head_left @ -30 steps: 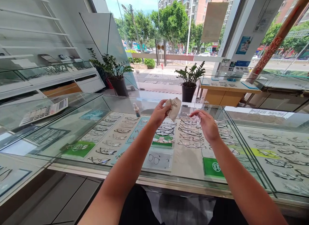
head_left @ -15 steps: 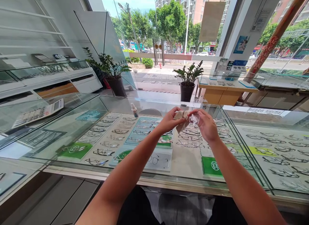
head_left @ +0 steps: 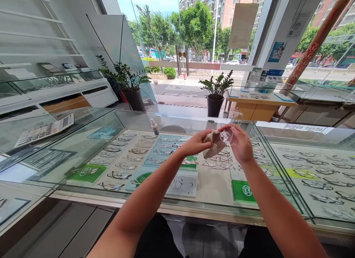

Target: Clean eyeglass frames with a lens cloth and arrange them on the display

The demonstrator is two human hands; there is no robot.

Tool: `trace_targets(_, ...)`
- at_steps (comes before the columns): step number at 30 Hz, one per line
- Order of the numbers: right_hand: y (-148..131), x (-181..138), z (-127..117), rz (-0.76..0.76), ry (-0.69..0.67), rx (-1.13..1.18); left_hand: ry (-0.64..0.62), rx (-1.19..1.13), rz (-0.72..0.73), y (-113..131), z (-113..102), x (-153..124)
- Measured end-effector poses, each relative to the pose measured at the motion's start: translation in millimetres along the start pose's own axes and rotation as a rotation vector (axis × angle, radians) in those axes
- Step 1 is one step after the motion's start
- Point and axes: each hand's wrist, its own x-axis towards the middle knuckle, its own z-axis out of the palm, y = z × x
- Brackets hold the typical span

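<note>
Above a glass display counter [head_left: 210, 193], my left hand [head_left: 197, 142] pinches a beige cleaning cloth [head_left: 213, 148] that hangs down from its fingers. My right hand [head_left: 240, 143] holds a pair of clear rimless glasses [head_left: 227, 133] by one lens, with the other lens sticking up behind. The cloth touches the lens held between my two hands. Both hands are closed and almost touch each other.
Under the glass lie rows of spectacle frames [head_left: 138, 150] and green signs [head_left: 244, 190]. A small spray bottle [head_left: 155, 127] stands on the counter at the back. A calculator [head_left: 46, 129] rests on the left counter. Two potted plants [head_left: 216, 91] stand by the window.
My left hand brought the cloth from up and apart to the right, onto the lens in my right hand. The cloth now hangs lower against the lens.
</note>
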Motion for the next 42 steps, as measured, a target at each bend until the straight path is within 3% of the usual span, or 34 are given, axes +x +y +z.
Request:
trace_targets(4, -2.3, -1.1, 0.4, 0.006, -0.004, 0.035, -0.044, 0.007, 0.036, 7.1, 8.2, 0.0)
trace_targets(11, -4.7, -4.2, 4.6, 0.0, -0.037, 0.012, 0.113, 0.158, 0.067, 10.1, 15.7, -5.2)
trace_targets(22, -7.0, -5.1, 5.3, -0.037, -0.001, -0.004, 0.213, 0.312, 0.09, 14.7, 22.8, -8.7)
trace_targets(31, -9.2, 1.5, -0.3, -0.1, 0.155, 0.047, 0.341, 0.245, 0.117, 8.2, 13.3, -3.6)
trace_targets(38, -9.5, 5.7, -6.7, -0.062, 0.242, 0.132, 0.302, -0.007, 0.162, 7.9, 5.8, 4.0)
trace_targets(42, -9.4, 5.8, -8.6, -0.043, 0.255, 0.129, 0.304, 0.003, 0.174, 10.3, 4.1, 2.0)
